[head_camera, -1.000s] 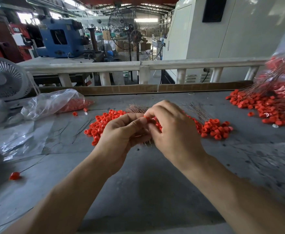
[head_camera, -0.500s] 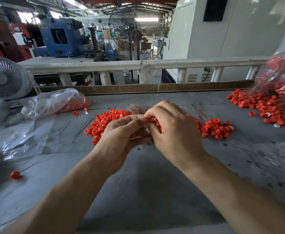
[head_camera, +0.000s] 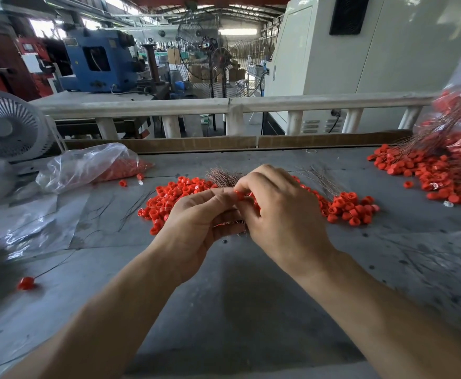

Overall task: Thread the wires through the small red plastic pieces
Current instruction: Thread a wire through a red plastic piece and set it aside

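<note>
A heap of small red plastic pieces point(head_camera: 169, 198) spreads across the grey table behind both hands, continuing to the right point(head_camera: 352, 207). My left hand point(head_camera: 196, 222) grips a bundle of thin coppery wires point(head_camera: 223, 176), whose tips fan out above its fingers. My right hand point(head_camera: 281, 212) meets it fingertip to fingertip and pinches a red piece point(head_camera: 239, 195) between them. Whether a wire runs through that piece is hidden by the fingers.
A pile of finished red pieces with wires point(head_camera: 437, 170) spills from a clear bag at the right. Another clear bag of red pieces point(head_camera: 87, 165) lies at the left, beside a small fan point(head_camera: 8, 127). One wired piece point(head_camera: 25, 283) lies alone at the front left. Loose wires point(head_camera: 131, 209) lie left of the heap.
Both hands stay together over the heap. The fingertips shift slightly around the red piece, nothing else has moved.
</note>
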Demonstrator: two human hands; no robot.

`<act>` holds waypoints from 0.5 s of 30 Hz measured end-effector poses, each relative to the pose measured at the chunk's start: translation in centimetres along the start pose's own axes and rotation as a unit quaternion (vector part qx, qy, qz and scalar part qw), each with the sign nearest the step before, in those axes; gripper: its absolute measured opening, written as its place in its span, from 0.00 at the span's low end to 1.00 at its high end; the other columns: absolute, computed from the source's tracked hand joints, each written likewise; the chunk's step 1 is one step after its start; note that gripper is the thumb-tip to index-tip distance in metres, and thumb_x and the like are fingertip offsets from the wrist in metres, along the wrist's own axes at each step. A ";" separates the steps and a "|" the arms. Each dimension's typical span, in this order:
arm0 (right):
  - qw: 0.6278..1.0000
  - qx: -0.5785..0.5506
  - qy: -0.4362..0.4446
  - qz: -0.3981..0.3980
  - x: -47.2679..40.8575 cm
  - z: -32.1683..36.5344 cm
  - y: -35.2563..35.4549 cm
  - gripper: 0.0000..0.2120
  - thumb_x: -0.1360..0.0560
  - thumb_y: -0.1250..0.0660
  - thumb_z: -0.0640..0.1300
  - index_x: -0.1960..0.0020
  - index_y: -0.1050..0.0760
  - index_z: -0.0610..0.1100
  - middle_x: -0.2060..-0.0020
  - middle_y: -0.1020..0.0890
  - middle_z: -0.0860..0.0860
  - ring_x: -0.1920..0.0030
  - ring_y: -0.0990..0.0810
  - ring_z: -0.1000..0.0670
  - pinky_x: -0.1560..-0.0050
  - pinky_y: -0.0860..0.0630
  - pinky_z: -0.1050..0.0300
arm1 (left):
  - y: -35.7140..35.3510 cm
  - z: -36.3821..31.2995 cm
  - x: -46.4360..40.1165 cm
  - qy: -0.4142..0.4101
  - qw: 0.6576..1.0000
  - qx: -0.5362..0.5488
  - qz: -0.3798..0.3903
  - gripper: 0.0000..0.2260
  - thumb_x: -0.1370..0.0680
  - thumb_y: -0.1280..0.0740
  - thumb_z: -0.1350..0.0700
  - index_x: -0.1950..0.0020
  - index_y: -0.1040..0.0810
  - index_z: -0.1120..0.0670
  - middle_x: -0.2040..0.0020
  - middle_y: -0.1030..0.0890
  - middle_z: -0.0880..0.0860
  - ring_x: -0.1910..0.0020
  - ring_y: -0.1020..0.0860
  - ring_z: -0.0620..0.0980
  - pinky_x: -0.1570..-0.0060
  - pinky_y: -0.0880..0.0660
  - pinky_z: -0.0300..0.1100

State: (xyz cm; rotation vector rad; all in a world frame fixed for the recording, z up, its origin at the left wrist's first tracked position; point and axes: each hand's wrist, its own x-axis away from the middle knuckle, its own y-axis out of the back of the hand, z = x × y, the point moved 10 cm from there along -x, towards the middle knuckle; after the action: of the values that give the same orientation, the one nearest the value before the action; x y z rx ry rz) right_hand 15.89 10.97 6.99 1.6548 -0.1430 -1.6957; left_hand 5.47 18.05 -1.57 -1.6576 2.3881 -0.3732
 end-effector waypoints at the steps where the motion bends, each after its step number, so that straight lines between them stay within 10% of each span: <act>1: 1.000 0.002 0.004 0.000 0.0 0.1 0.0 0.04 0.26 0.25 0.39 0.55 0.21 0.44 0.57 0.20 0.52 0.55 0.22 0.50 0.61 0.27 0.58 | 0.0 0.0 0.0 0.000 1.000 -0.004 -0.001 0.16 0.20 0.33 0.59 0.37 0.22 0.69 0.47 0.19 0.64 0.47 0.22 0.61 0.44 0.22 0.54; 15: 0.998 -0.040 0.024 -0.051 -0.1 0.2 1.4 0.06 0.27 0.25 0.34 0.60 0.21 0.39 0.62 0.20 0.48 0.58 0.23 0.46 0.58 0.25 0.50 | -0.2 -0.2 0.0 -0.001 1.000 -0.026 0.008 0.09 0.21 0.33 0.57 0.49 0.17 0.61 0.55 0.16 0.60 0.58 0.18 0.53 0.55 0.21 0.48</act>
State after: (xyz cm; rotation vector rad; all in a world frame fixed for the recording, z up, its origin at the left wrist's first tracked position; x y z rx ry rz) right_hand 16.32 9.98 7.90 1.6665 0.0340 -1.7118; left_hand 5.59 18.01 -1.33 -1.6577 2.4282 -0.3077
